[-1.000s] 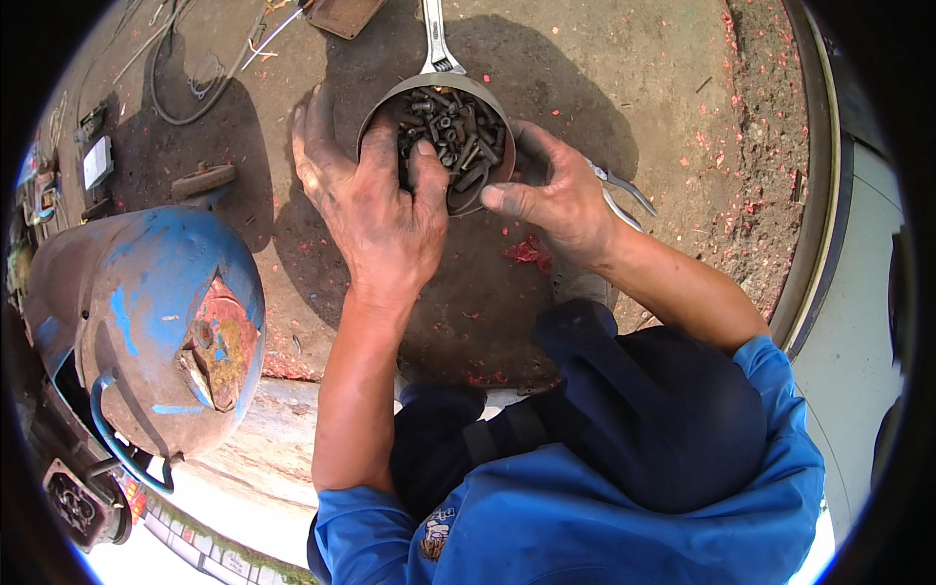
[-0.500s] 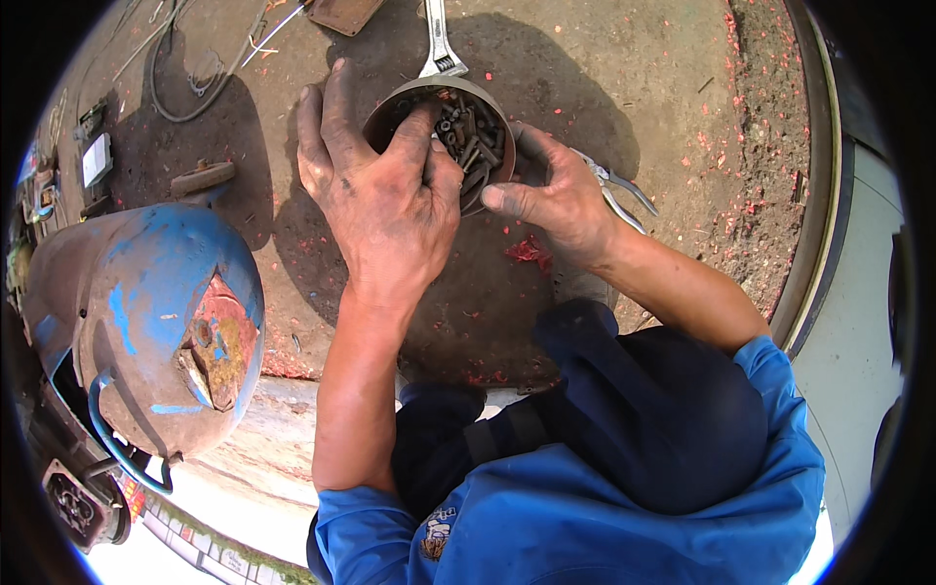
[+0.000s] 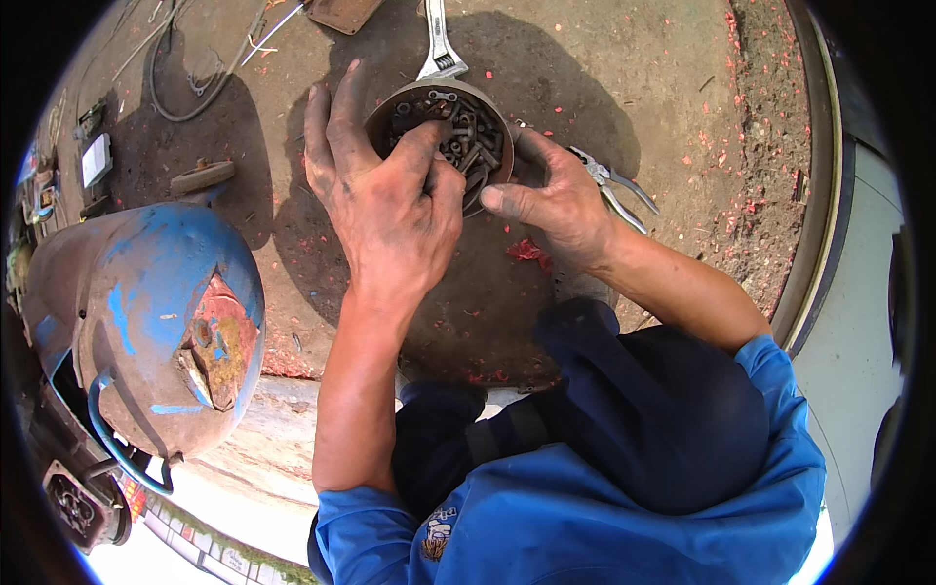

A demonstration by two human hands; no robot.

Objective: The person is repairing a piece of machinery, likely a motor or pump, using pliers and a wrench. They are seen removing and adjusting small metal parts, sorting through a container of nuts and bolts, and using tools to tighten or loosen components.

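Observation:
A round metal can (image 3: 507, 156) holds a heap of dark bolts and nuts (image 3: 474, 135). My right hand (image 3: 568, 207) grips its right side, thumb along the near rim and fingers round the outer wall. Over the can's left side lies my left hand (image 3: 395, 195). Its index finger reaches down among the bolts, with the thumb close by and other fingers stretched out past the rim. No piece shows between thumb and index finger. Beyond the can lies an adjustable wrench (image 3: 441, 49). Pliers (image 3: 616, 185) rest on the ground just right of my right hand.
A worn blue, rusty rounded housing (image 3: 166, 312) stands at the left. Behind it are a small wheel (image 3: 203, 178), a looped cable (image 3: 156, 88) and a white box (image 3: 97, 160). Red flakes dot the ground. A pale panel (image 3: 858, 283) borders the right.
My left index finger has lifted and shifted slightly within the can, so more bolts at the far side show. My right hand keeps its grip on the can.

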